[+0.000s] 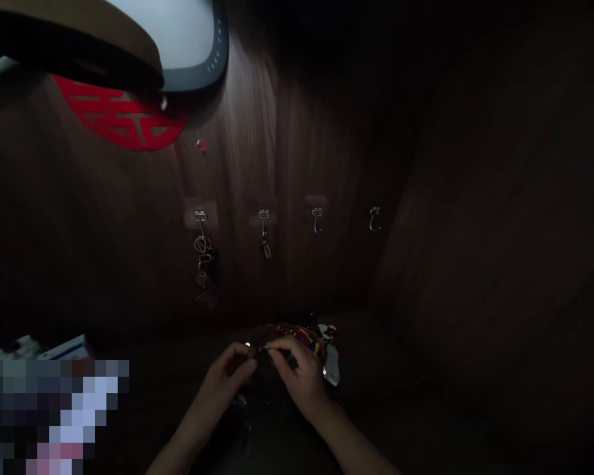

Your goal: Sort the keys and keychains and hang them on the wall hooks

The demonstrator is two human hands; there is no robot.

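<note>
Close together over the dark surface, my left hand (226, 373) and my right hand (299, 379) both have their fingertips pinched. Between them is a small dark piece with a metallic glint (262, 349), too small and dim to name. Just behind my right hand lies a bundle of red and yellow cords (301, 332). A pale, shiny flat piece (332, 365) rests to the right of that hand. Below my left wrist, a faint glinting object (241, 400) is too dark to make out.
Several hooks line the wood panel: keys (202, 264) hang from the leftmost hook (200, 216), a small brass-coloured piece (266, 250) from the second. A red paper-cut decoration (129, 125) and a white, dark-rimmed object (188, 39) are above. Boxes (69, 348) stand at left, partly pixelated.
</note>
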